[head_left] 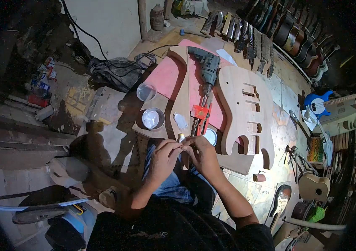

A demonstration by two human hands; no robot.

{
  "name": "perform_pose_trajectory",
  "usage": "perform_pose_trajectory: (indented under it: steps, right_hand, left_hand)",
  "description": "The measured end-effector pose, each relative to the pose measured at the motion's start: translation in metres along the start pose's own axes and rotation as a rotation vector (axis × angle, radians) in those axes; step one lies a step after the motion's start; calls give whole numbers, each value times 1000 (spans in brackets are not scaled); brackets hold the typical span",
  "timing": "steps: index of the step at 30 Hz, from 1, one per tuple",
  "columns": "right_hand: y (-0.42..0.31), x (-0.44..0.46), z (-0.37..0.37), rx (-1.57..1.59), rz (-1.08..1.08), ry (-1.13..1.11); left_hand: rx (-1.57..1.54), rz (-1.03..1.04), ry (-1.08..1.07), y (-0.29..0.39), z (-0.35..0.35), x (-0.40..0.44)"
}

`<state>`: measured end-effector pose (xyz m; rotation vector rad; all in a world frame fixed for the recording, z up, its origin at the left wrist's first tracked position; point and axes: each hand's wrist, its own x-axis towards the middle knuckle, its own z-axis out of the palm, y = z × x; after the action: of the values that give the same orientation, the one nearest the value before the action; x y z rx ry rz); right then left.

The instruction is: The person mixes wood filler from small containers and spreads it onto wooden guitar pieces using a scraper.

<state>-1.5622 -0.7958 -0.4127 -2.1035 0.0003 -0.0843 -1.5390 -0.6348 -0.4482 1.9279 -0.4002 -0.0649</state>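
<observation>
My left hand (163, 157) and my right hand (204, 155) meet at the near end of a curved wooden piece (181, 92). A small tube with a gold-coloured end (181, 137) shows between them, its lower part hidden by fingers. The fingers of both hands are pinched together. Just beyond, a pale smear of paste (181, 121) lies on the wood. Left of it stand a tub of whitish paste (153, 119) and a clear cup (146, 92). A grey drill (207, 67) rests behind, and a guitar-shaped body with cut-outs (245, 113) lies to the right.
A round lid (210, 137) and red-handled tools (201, 113) lie near my right hand. Pink board (165, 77) is under the wood. A dark cable (98, 44) runs at the back left. Guitars (299, 37) line the back right, and a blue guitar (318, 104) stands at right.
</observation>
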Motion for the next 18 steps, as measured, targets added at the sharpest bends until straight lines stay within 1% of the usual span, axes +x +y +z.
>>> perform_pose_trajectory:
  steps: [1, 2, 3, 5, 6, 8, 9, 10, 11, 12, 13, 14, 15, 17, 18]
  right_hand:
    - [-3, 1, 0, -3, 2, -2]
    - [-7, 3, 1, 32, 74, 21]
    - [-8, 5, 1, 66, 144, 43]
    - [-6, 8, -1, 64, 164, 19]
    - [-5, 9, -1, 68, 179, -5]
    - [0, 10, 0, 64, 173, -31]
    - [2, 11, -1, 61, 168, -55]
    - [1, 12, -2, 58, 167, -59]
    - [0, 13, -4, 110, 270, -102]
    - [-1, 14, -5, 162, 372, -146]
    - [4, 14, -5, 158, 371, -151]
    - [11, 14, -3, 302, 407, -153]
    - [17, 13, -2, 446, 445, -156]
    - [19, 14, 0, 411, 447, -146]
    - [20, 14, 0, 382, 446, -127]
  left_hand:
    - [-60, -90, -1, 1, 1, 0]
    - [-122, -180, -3, 2, 3, -1]
    - [-129, -183, -2, 2, 5, 0]
    - [-328, -269, 121, 3, 8, 1]
    - [-331, -272, 123, 2, 8, 2]
    - [-374, -302, 28, -2, 8, 2]
    - [-377, -302, 32, -2, 8, 2]
    - [-476, -364, 44, 0, 9, 2]
    - [-575, -424, 57, 1, 10, 1]
    - [-578, -425, 62, 1, 11, 1]
    - [-632, -493, 56, 2, 12, 1]
    - [-687, -562, 52, 1, 13, 0]
    - [-692, -565, 59, 0, 14, 0]
    - [-548, -461, 42, -3, 19, 0]
    - [-554, -464, 49, -6, 21, 0]
